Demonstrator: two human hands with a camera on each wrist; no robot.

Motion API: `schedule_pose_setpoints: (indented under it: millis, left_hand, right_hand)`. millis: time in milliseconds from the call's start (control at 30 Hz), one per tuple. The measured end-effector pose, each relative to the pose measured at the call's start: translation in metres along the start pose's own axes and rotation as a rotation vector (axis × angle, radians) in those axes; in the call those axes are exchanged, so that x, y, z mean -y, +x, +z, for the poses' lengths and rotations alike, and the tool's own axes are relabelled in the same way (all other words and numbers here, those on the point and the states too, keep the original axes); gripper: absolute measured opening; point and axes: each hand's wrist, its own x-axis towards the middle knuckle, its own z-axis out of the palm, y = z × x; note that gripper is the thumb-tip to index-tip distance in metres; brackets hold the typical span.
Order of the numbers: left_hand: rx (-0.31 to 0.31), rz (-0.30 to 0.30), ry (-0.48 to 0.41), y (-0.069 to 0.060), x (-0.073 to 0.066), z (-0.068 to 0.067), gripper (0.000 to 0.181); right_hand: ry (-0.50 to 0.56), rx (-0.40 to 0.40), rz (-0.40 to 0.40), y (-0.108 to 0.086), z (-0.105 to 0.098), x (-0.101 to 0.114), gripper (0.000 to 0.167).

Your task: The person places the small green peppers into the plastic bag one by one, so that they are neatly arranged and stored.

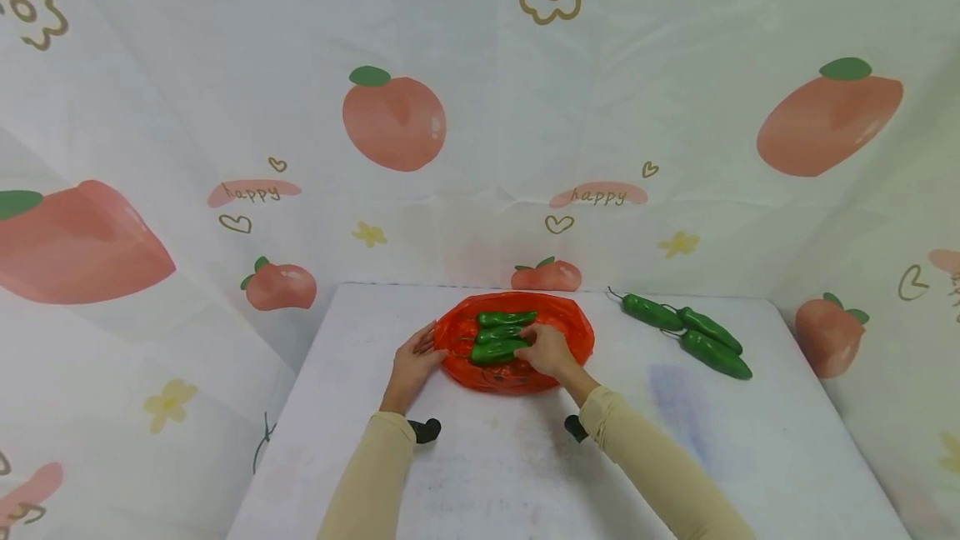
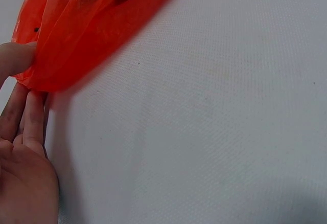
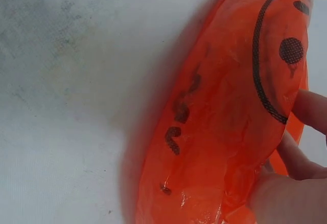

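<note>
A red plastic bag (image 1: pixel 581 332) with its mouth spread wide lies near the back of the table; black printing shows on its side in the right wrist view. Three green peppers (image 1: pixel 498 352) lie side by side inside it. At the bag's left rim my left hand (image 1: pixel 412 367) pinches the plastic, thumb over the edge and fingers beneath, as the left wrist view shows. My right hand (image 1: pixel 549 350) reaches in over the right side and grips the right end of the nearest pepper. The bag's wall (image 3: pixel 219 106) hides the fingertips in the right wrist view.
Three more green peppers (image 1: pixel 716 354) lie together at the table's back right. The white table (image 1: pixel 487 473) meets a printed cloth (image 1: pixel 480 232) behind and at both sides. Dark wrist pieces (image 1: pixel 425 431) stick out near the sleeves.
</note>
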Motion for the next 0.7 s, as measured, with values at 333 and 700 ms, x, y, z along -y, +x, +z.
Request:
schedule_pose_setpoints:
  millis: [333, 700]
  left_hand:
    - [-0.010, -0.030, -0.004, 0.0027, 0.0021, -0.0001, 0.060]
    - [-0.002, -0.004, -0.025, -0.0006, -0.0017, 0.0004, 0.061]
  right_hand:
    - [0.028, 0.055, -0.010, -0.0023, -0.0040, -0.0007, 0.046]
    - [-0.235, -0.010, -0.205, -0.0056, -0.0071, -0.0002, 0.056]
